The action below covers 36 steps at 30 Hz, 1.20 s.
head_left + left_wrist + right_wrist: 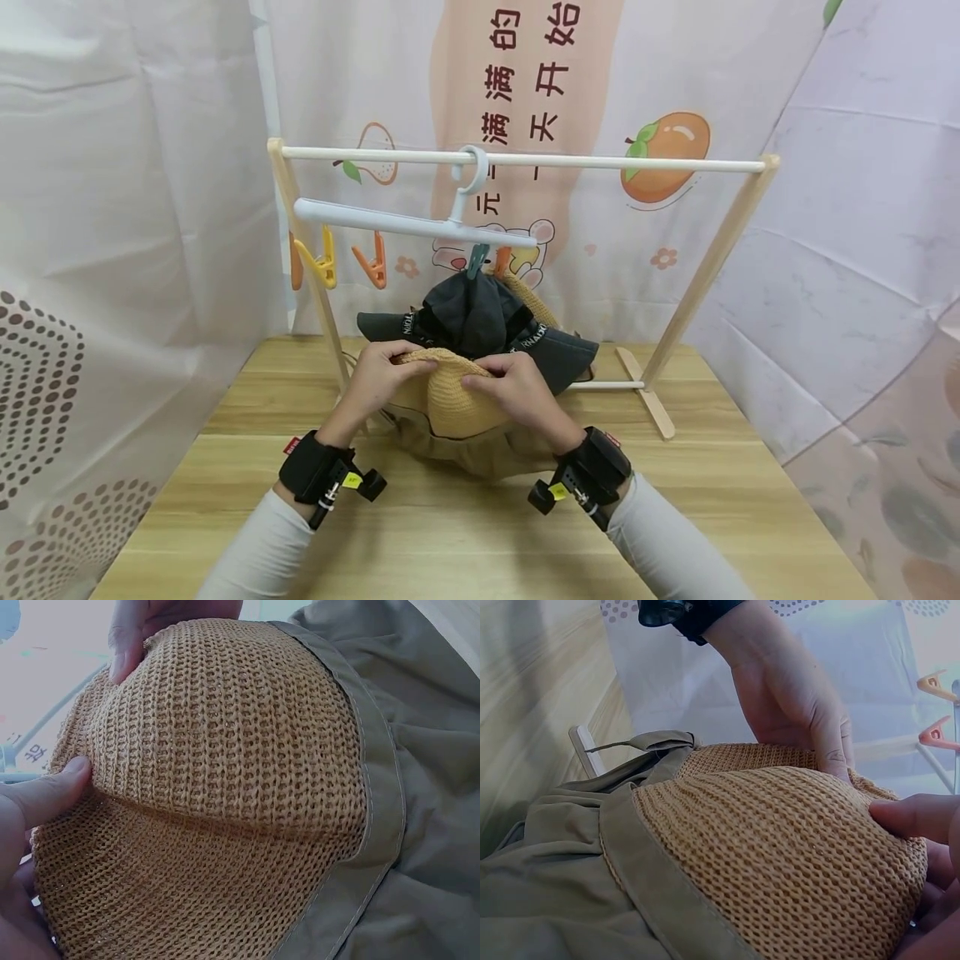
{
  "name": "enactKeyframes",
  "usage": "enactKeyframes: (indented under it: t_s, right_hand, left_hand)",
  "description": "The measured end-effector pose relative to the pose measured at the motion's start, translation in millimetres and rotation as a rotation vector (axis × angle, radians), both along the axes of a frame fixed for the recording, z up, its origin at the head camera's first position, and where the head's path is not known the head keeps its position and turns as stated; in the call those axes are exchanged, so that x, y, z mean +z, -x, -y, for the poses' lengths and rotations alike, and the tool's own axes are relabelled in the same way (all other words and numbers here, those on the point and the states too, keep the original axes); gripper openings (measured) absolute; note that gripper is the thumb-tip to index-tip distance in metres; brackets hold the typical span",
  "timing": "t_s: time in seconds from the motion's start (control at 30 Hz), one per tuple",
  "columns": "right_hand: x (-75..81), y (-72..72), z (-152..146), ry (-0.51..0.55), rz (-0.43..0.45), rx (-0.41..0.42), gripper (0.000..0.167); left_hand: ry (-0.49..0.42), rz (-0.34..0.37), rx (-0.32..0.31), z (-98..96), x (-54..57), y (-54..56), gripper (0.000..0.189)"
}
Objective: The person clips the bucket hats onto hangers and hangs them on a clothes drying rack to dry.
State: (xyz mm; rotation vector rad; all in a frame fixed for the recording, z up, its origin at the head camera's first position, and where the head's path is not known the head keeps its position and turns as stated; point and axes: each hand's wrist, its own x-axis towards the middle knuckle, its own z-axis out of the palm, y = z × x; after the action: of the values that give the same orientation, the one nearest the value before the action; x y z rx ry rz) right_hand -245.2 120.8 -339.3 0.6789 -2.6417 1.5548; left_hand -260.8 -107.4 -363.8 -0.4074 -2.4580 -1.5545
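A tan open-knit sun hat (457, 402) with olive-green cloth (409, 757) joined along its knit part is between my hands, low in front of a drying rack. My left hand (377, 377) pinches its upper edge on the left, thumb on the knit and fingers behind it. Over on the right, my right hand (520, 388) pinches the same edge with the thumb in front. The olive cloth spreads below the knit, close over the table. Just behind hangs a dark grey bucket hat (476, 312) with white lettering, gripped by a teal clip (477, 261).
A light-blue hanger (405, 222) hooks over the rack's white rod (600, 161). An orange clip (503, 261) holds another tan knit piece (530, 298) behind the dark hat. Yellow (321, 260) and orange clips (372, 261) hang at the left. The rack stands on a wooden table (465, 533).
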Motion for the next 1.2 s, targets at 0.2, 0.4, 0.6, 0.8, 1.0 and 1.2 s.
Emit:
enactKeyframes:
  t_s: [0.2, 0.4, 0.6, 0.8, 1.0, 1.2]
  right_hand:
    - [5.3, 1.2, 9, 0.009, 0.018, -0.001, 0.015]
    - [9.1, 1.5, 13, 0.009, 0.014, -0.004, 0.015]
    - [10.4, 4.3, 16, 0.012, 0.009, 0.002, 0.015]
    - [13.3, 5.9, 19, 0.020, 0.012, 0.010, 0.016]
    - [16.7, 5.5, 21, 0.026, 0.016, 0.006, 0.016]
    - [20.7, 6.3, 24, 0.015, 0.026, 0.013, 0.017]
  left_hand:
    - [-0.015, -0.014, 0.018, 7.7, 1.3, -1.0, 0.024]
    - [-0.025, -0.010, 0.040, 10.7, 3.6, -1.2, 0.024]
    - [-0.026, -0.044, 0.039, 13.7, 7.6, -1.5, 0.023]
    - [-0.039, -0.057, 0.037, 16.7, 11.3, -2.3, 0.022]
    - [-0.041, -0.042, 0.054, 18.1, 16.6, -1.9, 0.023]
    - [-0.039, -0.061, 0.057, 21.3, 19.8, -0.4, 0.023]
